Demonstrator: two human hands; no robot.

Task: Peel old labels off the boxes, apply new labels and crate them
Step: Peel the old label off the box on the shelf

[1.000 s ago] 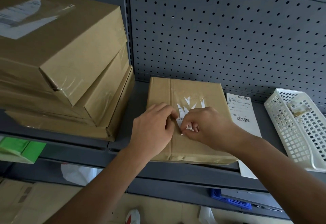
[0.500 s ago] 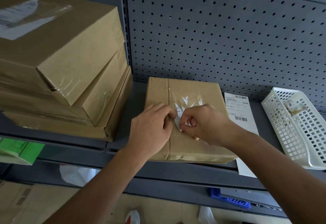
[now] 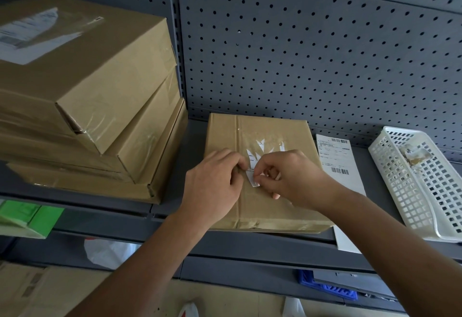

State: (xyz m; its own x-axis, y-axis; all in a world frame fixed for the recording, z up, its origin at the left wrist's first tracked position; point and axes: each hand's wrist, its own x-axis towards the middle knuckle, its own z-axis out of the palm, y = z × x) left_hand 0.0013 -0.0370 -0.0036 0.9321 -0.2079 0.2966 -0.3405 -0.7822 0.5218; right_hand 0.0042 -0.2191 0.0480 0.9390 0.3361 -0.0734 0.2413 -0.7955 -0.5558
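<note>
Our right hand [image 3: 295,179] pinches the label strip [image 3: 252,179], our left hand [image 3: 212,186] curled unclearly on the box [image 3: 275,206]; yanking could tear it, leaving scraps.

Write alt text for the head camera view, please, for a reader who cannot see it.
A person's right hand pinches a torn strip of old label on a cardboard box on a grey shelf; the left hand rests curled against the box beside it. A stack of boxes stands left, a printed label sheet and white basket right.
</note>
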